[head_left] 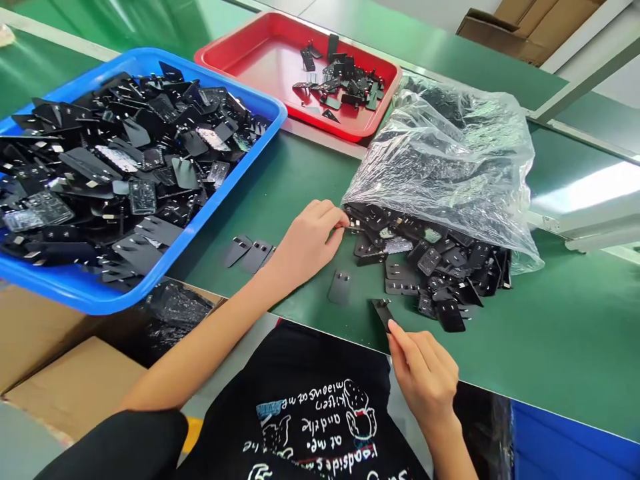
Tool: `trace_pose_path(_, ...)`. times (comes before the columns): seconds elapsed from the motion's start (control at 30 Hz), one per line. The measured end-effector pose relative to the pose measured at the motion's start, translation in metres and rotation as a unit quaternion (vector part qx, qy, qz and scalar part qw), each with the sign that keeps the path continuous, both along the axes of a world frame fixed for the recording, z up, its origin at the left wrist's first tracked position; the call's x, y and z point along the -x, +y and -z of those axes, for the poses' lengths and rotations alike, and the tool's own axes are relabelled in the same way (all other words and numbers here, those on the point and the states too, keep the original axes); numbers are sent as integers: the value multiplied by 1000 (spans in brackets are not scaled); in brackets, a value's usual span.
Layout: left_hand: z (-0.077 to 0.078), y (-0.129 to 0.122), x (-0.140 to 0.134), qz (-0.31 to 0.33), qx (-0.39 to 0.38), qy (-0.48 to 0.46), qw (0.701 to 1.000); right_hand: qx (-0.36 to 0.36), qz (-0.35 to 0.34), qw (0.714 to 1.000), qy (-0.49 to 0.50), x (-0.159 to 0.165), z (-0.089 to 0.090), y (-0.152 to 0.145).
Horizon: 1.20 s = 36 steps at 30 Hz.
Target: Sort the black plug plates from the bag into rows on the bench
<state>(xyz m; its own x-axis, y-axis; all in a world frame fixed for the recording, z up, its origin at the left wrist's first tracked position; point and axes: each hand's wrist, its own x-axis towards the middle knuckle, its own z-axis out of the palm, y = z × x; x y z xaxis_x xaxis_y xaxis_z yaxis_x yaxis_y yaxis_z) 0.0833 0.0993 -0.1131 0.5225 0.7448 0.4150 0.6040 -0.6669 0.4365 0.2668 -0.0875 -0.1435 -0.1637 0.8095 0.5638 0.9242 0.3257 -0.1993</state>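
My right hand [425,367] pinches a black plastic plate with metal pins [383,312] between thumb and fingers, holding it up near the table's front edge. At the left edge of a heap of similar pieces [440,263], my left hand [315,230] has its thumb and forefinger closed on a small black piece with metal pins [353,220], partly hidden by the fingertips. One loose plate [340,287] lies flat between my hands, pins up. A few more plates [255,255] lie left of my left forearm, which partly covers them.
A clear plastic bag [450,153] spills the heap onto the green table [550,340]. To the left, a blue tray [165,267] is piled with black pieces. Behind stands a red tray [240,53] with fewer pieces. Cardboard boxes [85,373] are below the table at left.
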Motion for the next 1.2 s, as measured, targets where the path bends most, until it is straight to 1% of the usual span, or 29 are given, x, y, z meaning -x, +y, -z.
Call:
trace_pose_path(0.1,-7,-36,-4,67,-105,26,992,-19,14,999,22,0,-4,4)
trace_pose_path(0.17,-3,-63,-7,119,-152,67,979,-22,18,999,27,2,-5,5)
trace_pose_path(0.2,0,-75,-8,135,-161,86,974,-21,19,999,29,3,-4,5)
trace_pose_path(0.27,8,-94,-10,144,-156,113,971,-16,24,999,32,6,-3,3)
trace_pose_path(0.37,15,-108,-7,143,-111,150,972,14,34,999,36,7,-2,-2)
trace_pose_path(0.47,12,-104,-3,151,-86,161,971,50,34,998,35,9,0,-4)
trace_pose_path(0.57,8,-86,0,161,-93,165,969,87,38,995,33,11,2,-3)
trace_pose_path(0.63,9,-71,3,167,-80,187,965,103,44,993,36,12,4,0)
trace_pose_path(0.7,13,-58,7,181,-67,205,959,105,44,993,40,14,6,2)
trace_pose_path(0.8,18,-43,16,207,-74,205,954,98,36,994,39,19,6,7)
trace_pose_path(0.87,19,-38,22,211,-79,203,953,95,26,994,35,23,6,12)
trace_pose_path(1.03,21,-32,26,194,-84,201,957,109,-11,993,38,32,7,25)
trace_pose_path(1.2,24,-31,32,209,-105,186,954,120,-25,991,46,34,6,30)
